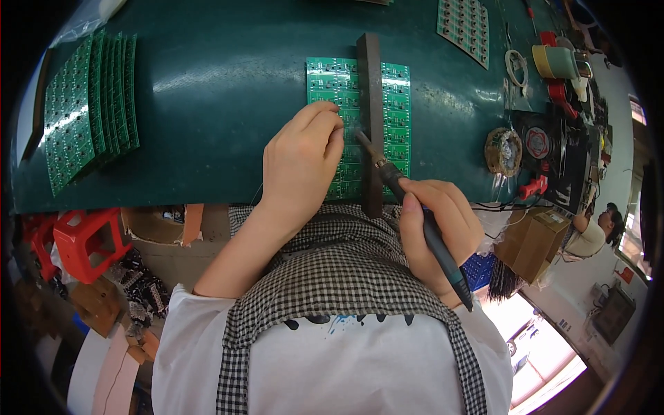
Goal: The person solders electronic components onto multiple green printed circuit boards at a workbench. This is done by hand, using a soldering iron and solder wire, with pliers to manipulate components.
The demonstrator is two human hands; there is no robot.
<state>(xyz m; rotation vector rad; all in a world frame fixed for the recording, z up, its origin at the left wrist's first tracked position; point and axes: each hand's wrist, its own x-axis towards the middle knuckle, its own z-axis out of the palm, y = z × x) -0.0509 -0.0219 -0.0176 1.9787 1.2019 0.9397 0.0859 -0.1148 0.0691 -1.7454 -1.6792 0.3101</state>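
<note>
gripping soldering iron (443, 253), filled dish (490, 153) rightward

The left hand (301, 155) is covering part of the green circuit board (349, 97), and its curled grip is hiding whatever it may be pinching. A dark bar (371, 83) is masking a strip of the board, while the right hand (448, 218) is concealing part of the soldering iron (443, 256). The view's upper edge is cutting off a plastic bag (84, 19).

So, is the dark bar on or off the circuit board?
On: the dark bar lies across the circuit board, which shows on both sides.
</note>
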